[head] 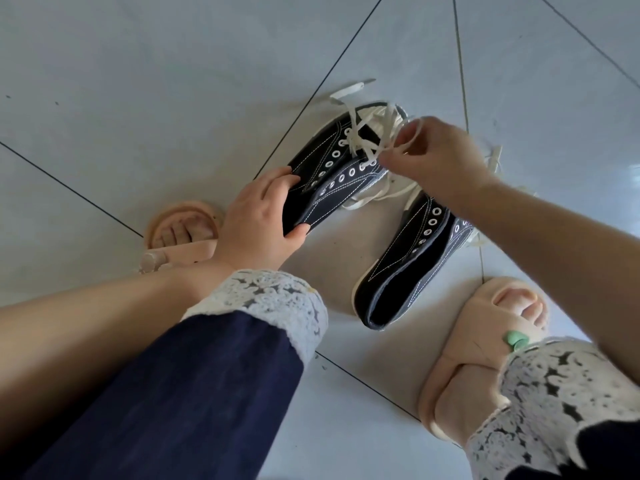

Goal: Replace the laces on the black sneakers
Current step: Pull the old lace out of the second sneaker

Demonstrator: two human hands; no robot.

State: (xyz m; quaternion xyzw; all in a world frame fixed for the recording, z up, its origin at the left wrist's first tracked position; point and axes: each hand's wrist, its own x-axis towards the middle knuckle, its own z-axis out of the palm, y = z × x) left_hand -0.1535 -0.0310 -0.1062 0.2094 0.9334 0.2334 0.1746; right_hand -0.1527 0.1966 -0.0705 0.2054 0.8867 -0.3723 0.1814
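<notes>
Head view looks down past our knees at a pale tiled floor (173, 81), and much of what we see is only partly shown. At far left the left sandal (180, 230) shows its toes, but its back half disappears behind the wrist. A navy trouser leg (173, 393) with a white lace cuff (277, 303) fills the lower left and runs out of frame.

The first sneaker (313, 206), black canvas with white stitching and metal eyelets, lies near the centre with its heel towards us. Its heel end is covered by the hand and its toe is buried under a tangle of white lace (360, 133). We cannot tell whether it rests on the floor or is lifted slightly.

The second sneaker (398, 271) lies on the floor just beside it to the right, heel towards us. Its toe is hidden behind the right forearm, so we cannot make out how far it is laced. More loose lace spills beyond that wrist, too jumbled to follow. The right sandal (474, 344), with a small green charm (516, 339) on its strap, is half covered by the other cuff at the lower right.

The left hand (258, 220) grips the first sneaker at the heel, with fingers laid over the side panel and the thumb curled against the opening's rim. The right hand (440, 154) has its fingers curled close together and pinches a strand of the white lace just above the sneaker's eyelets. A loop of lace hangs over one finger.
</notes>
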